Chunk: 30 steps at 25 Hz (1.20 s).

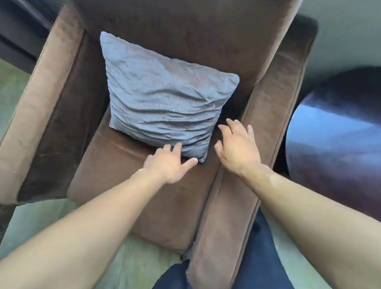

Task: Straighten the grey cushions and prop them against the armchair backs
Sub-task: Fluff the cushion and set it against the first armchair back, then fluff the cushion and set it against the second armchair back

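Observation:
A wrinkled grey cushion [164,97] leans against the back of a brown armchair [177,16], its lower edge resting on the seat [144,194]. My left hand [170,163] is open at the cushion's lower right corner, fingertips touching its bottom edge. My right hand [236,148] hovers open just right of the cushion, between it and the right armrest [243,195], fingers spread and apart from the fabric.
A dark round side table [354,146] stands to the right of the armchair. The left armrest [36,109] borders the seat. Dark furniture [9,23] sits at the upper left. My legs in dark blue trousers [262,275] stand by the chair's front right corner.

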Tool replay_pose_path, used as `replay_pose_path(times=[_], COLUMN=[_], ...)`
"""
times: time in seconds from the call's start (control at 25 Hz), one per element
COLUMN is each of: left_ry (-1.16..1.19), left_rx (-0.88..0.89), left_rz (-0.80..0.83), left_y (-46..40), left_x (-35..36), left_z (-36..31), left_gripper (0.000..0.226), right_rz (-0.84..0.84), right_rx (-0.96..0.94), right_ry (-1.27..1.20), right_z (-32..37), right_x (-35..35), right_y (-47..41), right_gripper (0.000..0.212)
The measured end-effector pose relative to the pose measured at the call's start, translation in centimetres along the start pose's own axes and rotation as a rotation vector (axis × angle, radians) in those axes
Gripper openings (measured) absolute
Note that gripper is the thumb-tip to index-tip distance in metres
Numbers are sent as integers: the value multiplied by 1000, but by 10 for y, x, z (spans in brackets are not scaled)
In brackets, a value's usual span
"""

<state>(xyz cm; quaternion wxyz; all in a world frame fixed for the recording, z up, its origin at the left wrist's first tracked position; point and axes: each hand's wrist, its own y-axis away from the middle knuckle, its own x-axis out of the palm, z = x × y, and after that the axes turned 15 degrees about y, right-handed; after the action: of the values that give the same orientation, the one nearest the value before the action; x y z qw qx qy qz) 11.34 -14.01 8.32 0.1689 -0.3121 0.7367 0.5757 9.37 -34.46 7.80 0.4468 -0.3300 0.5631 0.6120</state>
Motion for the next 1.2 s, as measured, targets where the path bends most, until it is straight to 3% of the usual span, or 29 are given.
replay_pose_path(times=[0.08,0.16,0.36,0.48,0.72,0.92,1.2], left_ry=[-125,-144,-378,-475,-547,-628,-715], left_rx=[122,234,523,660,813,884,952], left_rz=[-104,-87,-37,1,141,238,271], left_y=[26,60,115,147,210,279,322], left_x=[10,26,77,129,297,463,576], left_z=[-15,-35,-96,-163,-324,-461,-578], left_gripper=[87,85,84,83,74,69,71], right_rz=[-1,95,159,110,24,29,35], right_rx=[56,168,504,687,987,1118,1203], right_ry=[119,132,-89,-172,-360,-420,-504], right_z=[-21,-40,-89,-145,-285,-415,-537], right_x=[5,12,38,48,85,140,174], right_y=[58,124,265,339,492,628,723], right_gripper=[56,60,69,70,69,70,70])
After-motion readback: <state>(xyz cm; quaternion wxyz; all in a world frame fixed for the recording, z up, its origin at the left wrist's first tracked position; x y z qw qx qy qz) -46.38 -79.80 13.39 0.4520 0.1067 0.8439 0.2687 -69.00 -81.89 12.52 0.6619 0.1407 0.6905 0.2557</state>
